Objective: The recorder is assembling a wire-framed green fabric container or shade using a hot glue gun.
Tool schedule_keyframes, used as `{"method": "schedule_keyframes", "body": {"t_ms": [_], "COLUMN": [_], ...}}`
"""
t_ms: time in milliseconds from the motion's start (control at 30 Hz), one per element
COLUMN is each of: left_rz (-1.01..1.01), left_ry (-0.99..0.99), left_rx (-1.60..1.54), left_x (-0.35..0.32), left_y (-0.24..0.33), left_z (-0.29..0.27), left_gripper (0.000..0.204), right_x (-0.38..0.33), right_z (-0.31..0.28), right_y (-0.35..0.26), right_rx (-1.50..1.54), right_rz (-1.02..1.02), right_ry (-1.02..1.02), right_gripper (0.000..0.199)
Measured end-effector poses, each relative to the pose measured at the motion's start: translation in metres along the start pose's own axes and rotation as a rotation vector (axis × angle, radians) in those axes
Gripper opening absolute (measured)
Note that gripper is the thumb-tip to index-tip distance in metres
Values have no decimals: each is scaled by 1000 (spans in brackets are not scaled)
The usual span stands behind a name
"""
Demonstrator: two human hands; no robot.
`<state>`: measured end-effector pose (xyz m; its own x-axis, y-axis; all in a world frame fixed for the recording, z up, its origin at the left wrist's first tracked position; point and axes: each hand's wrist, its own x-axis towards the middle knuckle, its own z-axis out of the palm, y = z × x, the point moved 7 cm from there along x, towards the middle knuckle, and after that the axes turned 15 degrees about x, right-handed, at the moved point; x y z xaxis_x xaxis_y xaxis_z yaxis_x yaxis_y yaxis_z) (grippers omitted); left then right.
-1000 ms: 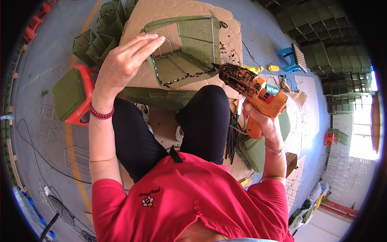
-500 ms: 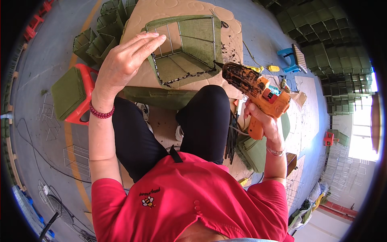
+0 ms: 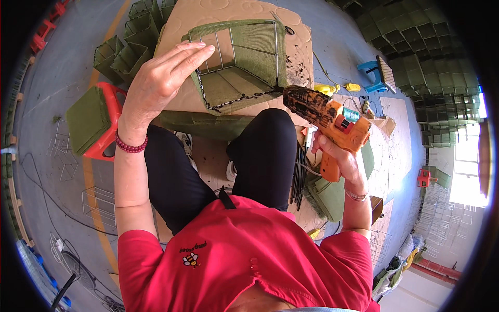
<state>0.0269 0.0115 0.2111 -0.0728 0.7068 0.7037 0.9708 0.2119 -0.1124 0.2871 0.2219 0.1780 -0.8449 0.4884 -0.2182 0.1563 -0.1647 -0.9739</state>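
A box-shaped wire frame (image 3: 277, 47) lined with green mesh (image 3: 254, 39) lies on a cardboard sheet in front of me. Dark glue beads (image 3: 234, 102) run along its near edge and up its left side. In my right hand (image 3: 340, 155) is an orange glue gun (image 3: 353, 138), its front part smeared with black. Its nozzle points left at the frame's near right corner. My left hand (image 3: 161, 83) hovers over or rests at the frame's left side with fingers stretched out; its thumb is hidden, and contact is unclear.
Cardboard (image 3: 208, 13) spreads under the frame. Left of me, a red stool (image 3: 106, 148) bears green fabric (image 3: 86, 122); open green boxes (image 3: 143, 31) stand beyond it. Dark rods (image 3: 298, 179) lie by my right knee. Stacked green boxes (image 3: 416, 41) fill the far right.
The glue gun has shifted slightly left and down, its nozzle still by the frame's right corner. My left hand and the frame have barely moved.
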Motion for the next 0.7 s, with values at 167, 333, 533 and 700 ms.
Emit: {"method": "schedule_keyframes", "body": {"t_ms": [167, 333, 533, 700], "left_rz": [9, 10, 12, -6], "left_ry": [34, 28, 37, 4], "left_rx": [38, 29, 24, 4], "left_x": [-2, 0, -1, 0], "left_y": [-3, -2, -3, -2], "left_z": [2, 2, 1, 1], "left_gripper": [53, 53, 53, 46], "right_x": [3, 11, 10, 15], "right_z": [3, 3, 4, 6], "right_y": [-7, -15, -19, -18], "right_rx": [-3, -9, 6, 7], "right_rz": [-60, -79, -110, -98], "right_ry": [-3, -16, -4, 1], "right_gripper": [19, 16, 16, 15]}}
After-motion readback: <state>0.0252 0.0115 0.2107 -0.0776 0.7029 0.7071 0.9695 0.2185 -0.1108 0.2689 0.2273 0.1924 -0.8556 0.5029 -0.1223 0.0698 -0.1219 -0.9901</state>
